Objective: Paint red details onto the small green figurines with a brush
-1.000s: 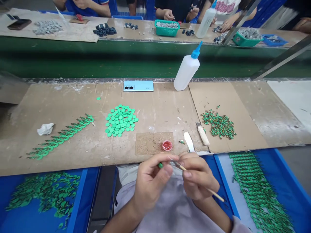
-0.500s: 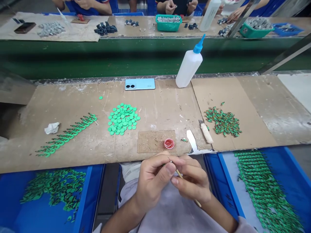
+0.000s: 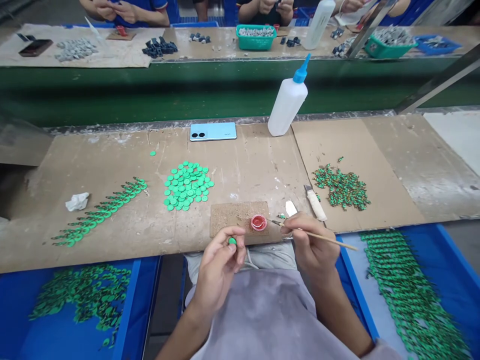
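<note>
Between the thumb and fingers of my left hand [image 3: 221, 265] is a small green disc [image 3: 232, 241], held just in front of the cork board [image 3: 228, 218]. My right hand [image 3: 313, 245] pinches a thin wooden stick [image 3: 330, 239], its dark tip pointing left, close to a small cup of red liquid [image 3: 258, 222] on the board. Behind the board lies a pile of green discs [image 3: 187, 185]. A slanted row of discs with small figures [image 3: 101, 212] runs across the left side. Small green and brown pieces [image 3: 343, 187] are heaped at the right.
A white bottle with blue cap [image 3: 288, 106] and a light blue phone [image 3: 213, 131] stand and lie at the back. A knife [image 3: 315, 204] is near my right hand. Blue bins [image 3: 127, 310] flank my lap. People's hands work across the far table [image 3: 195, 50].
My hands have moved apart. My right hand has gone right and forward with the stick, its tip now by the red cup. The green disc in my left hand has come into view.
</note>
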`<state>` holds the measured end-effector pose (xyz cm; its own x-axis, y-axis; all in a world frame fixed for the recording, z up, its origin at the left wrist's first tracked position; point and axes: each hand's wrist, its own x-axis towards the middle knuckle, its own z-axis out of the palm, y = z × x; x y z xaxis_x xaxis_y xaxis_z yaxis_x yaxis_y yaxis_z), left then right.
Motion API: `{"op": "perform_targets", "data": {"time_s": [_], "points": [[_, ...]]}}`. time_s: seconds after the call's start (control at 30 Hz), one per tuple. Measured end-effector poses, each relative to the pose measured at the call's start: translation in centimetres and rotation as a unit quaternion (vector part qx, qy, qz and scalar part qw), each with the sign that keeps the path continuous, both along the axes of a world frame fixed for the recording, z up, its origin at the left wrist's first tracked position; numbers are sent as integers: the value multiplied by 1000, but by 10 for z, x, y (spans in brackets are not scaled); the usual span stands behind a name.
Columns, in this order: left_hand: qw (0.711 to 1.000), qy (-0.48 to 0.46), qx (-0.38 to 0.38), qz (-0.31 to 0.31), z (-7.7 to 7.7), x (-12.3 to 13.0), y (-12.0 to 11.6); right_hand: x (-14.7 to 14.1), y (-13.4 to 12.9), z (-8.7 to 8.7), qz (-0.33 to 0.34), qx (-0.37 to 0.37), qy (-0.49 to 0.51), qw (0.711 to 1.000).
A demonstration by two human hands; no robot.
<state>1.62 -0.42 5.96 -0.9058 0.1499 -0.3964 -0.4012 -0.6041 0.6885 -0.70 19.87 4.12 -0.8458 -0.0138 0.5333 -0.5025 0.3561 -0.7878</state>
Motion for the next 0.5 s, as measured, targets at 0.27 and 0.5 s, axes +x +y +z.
{"op": "perform_targets", "data": {"time_s": [0.27,0.5], "points": [[999,-25,-10,-27,-19,7,-4,-9,-4,-2,18,62,-36,997],[998,-27,7,-59,-20,6,-6,-18,-9,-4,15,74,-64,995]]}}
